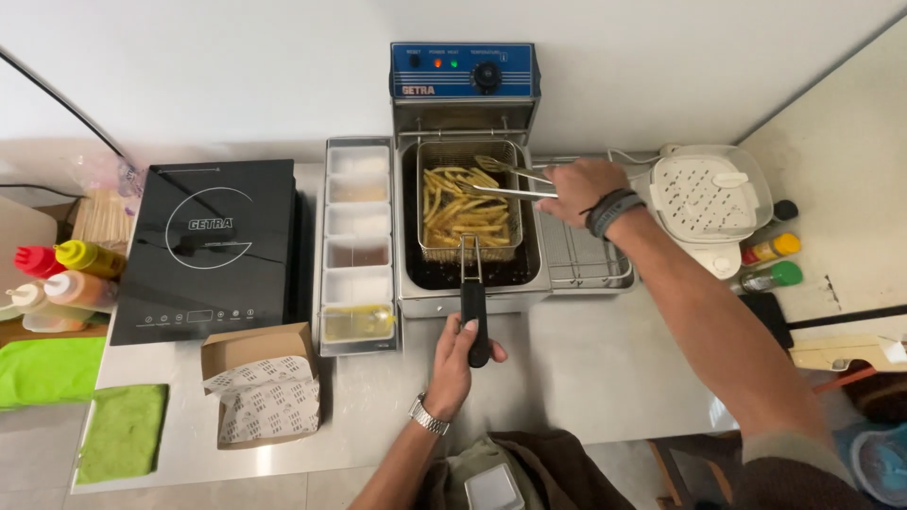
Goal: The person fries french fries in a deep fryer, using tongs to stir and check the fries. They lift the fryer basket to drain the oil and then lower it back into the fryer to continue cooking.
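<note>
A wire fry basket [470, 247] full of yellow fries [463, 210] sits in the oil well of a steel countertop fryer [529, 279]. My left hand [457, 359] grips the basket's black handle [473, 307], which sticks out toward me. My right hand [578, 189] holds metal tongs [501, 179] whose tips reach over the fries at the basket's far right. Dark bands circle my right wrist; a metal watch is on my left.
Left of the fryer stands a steel rack of several seasoning trays [358, 247], then a black induction cooker [213, 247]. A cardboard box with patterned paper [260, 387], green cloths [123, 430] and sauce squeeze bottles [66, 274] lie left. A white steamer [707, 198] and spice jars [775, 250] stand right.
</note>
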